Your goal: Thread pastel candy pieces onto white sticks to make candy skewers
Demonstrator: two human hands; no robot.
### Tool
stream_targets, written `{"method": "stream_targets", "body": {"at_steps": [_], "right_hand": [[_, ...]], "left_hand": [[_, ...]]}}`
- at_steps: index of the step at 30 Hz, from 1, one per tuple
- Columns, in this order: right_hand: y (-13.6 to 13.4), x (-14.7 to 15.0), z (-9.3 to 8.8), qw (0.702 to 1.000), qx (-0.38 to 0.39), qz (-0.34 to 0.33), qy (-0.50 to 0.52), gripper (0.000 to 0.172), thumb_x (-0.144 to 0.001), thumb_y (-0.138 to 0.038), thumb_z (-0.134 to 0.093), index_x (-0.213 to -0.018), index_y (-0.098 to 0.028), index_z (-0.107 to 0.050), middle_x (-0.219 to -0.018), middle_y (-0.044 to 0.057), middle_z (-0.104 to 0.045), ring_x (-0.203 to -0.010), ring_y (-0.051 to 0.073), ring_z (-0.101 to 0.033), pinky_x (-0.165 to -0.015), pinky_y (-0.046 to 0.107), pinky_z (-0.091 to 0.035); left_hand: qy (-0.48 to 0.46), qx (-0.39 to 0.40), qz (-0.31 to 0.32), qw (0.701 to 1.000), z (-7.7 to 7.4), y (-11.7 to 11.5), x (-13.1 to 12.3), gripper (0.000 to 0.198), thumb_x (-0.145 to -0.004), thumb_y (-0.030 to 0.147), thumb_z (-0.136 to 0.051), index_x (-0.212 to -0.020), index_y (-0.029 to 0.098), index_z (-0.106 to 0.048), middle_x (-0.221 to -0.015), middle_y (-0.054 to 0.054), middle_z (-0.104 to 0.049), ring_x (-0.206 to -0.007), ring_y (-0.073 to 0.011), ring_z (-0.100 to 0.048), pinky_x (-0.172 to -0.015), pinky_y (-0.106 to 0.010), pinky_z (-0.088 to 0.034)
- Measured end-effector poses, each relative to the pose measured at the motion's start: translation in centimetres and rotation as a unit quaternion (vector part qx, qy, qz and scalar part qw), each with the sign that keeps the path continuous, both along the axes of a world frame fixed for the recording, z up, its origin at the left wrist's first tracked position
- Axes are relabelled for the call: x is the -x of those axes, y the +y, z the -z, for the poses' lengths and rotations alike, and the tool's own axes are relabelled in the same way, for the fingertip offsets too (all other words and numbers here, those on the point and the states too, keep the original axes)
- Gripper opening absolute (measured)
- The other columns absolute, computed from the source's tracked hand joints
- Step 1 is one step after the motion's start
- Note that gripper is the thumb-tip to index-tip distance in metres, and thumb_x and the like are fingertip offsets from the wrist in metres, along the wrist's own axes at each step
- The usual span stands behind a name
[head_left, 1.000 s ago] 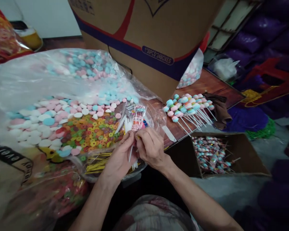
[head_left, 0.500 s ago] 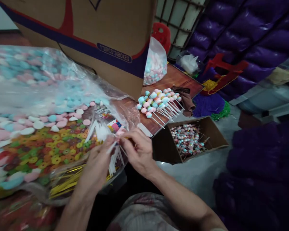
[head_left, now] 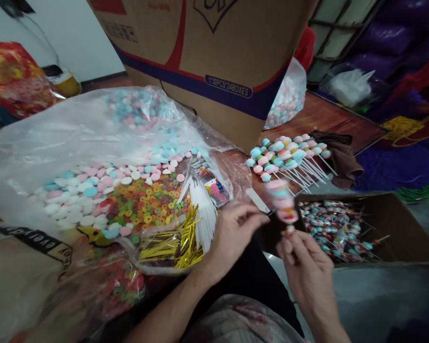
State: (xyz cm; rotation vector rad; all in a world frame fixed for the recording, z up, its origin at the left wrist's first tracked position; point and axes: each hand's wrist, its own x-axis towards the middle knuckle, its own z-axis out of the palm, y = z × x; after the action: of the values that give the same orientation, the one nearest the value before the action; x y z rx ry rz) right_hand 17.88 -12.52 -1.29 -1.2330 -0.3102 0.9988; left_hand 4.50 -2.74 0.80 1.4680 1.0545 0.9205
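Wood-toned tabletop stretches beyond the fingers. Standing just past the right fingertips is a marshmallow stick, its narrow neck pinched by the right hand. A light, steady pinch there, clear of the soft pieces, should keep them straight and unsquashed. Left of it, the left hand has half-curled, loose fingers, apparently around nothing; it would do best well away from the sweets. Blur hides the wrapper's edges and any fastening, and the right fingers cover the stick's lower part. Just right of them, an open carton holds wrapped sticks too heaped to tell apart. Bare-looking skewers lie beyond the right fingertips; left of the left fingers are gold ties. Farther off, a large printed box is cut off above.
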Motion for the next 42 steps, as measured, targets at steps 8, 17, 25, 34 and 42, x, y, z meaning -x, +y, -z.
{"method": "stream_targets", "body": {"at_steps": [8,17,25,34,42], "right_hand": [[2.2,-3.8,1.5,0.992,0.01,0.095,0.08,0.037,-0.066,-0.042,-0.081,-0.089,-0.014,-0.071,-0.072,-0.002,-0.057,-0.053,0.005,-0.041,-0.05,0.019,-0.038],[6.7,4.3,-0.2,0.959,-0.037,-0.174,-0.222,0.02,-0.087,-0.036,-0.064,-0.092,-0.017,-0.069,-0.071,0.0,-0.062,-0.058,0.009,-0.049,-0.054,0.023,-0.038],[11.9,8.1,0.1,0.97,-0.054,-0.182,-0.15,0.023,-0.079,-0.039,-0.07,-0.082,-0.017,-0.068,-0.066,-0.002,-0.059,-0.054,0.01,-0.046,-0.053,0.024,-0.037],[11.1,7.7,0.2,0.968,-0.072,-0.209,-0.114,0.026,-0.081,-0.037,-0.068,-0.067,-0.018,-0.058,-0.058,-0.006,-0.047,-0.052,0.008,-0.034,-0.05,0.023,-0.028],[10.3,7.4,0.2,0.956,-0.068,-0.233,-0.162,0.035,-0.088,-0.041,-0.061,-0.063,-0.019,-0.05,-0.059,-0.005,-0.04,-0.055,0.009,-0.033,-0.05,0.023,-0.029]], "left_hand": [[0.384,-0.132,-0.21,0.889,2.5,8.5,5.0,0.023,-0.079,0.024,-0.067,-0.1,0.016,-0.063,-0.1,-0.012,-0.062,-0.096,-0.0282,-0.059,-0.079,-0.036,-0.044],[0.273,-0.117,-0.215,0.93,2.5,8.8,6.4,0.021,-0.086,0.031,-0.057,-0.072,0.019,-0.067,-0.061,-0.001,-0.061,-0.059,-0.0159,-0.054,-0.061,-0.028,-0.036],[0.053,-0.081,-0.246,0.964,1.4,3.4,5.0,0.011,-0.084,0.03,-0.063,-0.082,0.02,-0.066,-0.071,-0.001,-0.063,-0.064,-0.0135,-0.055,-0.063,-0.026,-0.04],[-0.392,0.249,-0.232,0.855,0.4,2.9,4.2,0.034,-0.051,0.022,-0.089,-0.08,0.014,-0.071,-0.078,-0.004,-0.072,-0.067,-0.0128,-0.064,-0.057,-0.021,-0.047],[-0.389,0.306,-0.285,0.821,0.5,2.7,3.6,0.028,-0.053,0.019,-0.089,-0.072,0.012,-0.071,-0.066,0.002,-0.064,-0.048,-0.0014,-0.048,-0.041,-0.012,-0.032]]}}
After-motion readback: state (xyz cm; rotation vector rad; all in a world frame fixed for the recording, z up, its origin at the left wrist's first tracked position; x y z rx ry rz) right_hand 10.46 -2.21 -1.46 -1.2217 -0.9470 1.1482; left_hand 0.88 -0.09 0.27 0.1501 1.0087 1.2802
